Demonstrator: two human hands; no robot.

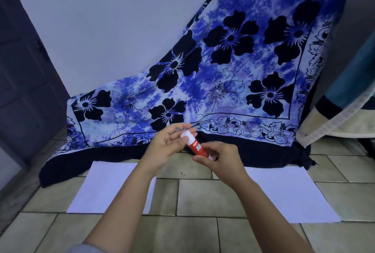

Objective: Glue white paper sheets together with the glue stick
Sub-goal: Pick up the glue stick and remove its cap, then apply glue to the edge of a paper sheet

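Tiled floor [194, 196], sheets [109, 190] apart, glue stick [195, 147] held

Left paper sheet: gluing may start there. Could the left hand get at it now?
Probably yes: the sheet lies bare just below the left hand, which need only release the glue stick.

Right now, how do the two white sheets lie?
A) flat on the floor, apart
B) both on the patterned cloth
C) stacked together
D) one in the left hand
A: the left sheet and the right sheet lie flat on the tiled floor, bare tiles between them.
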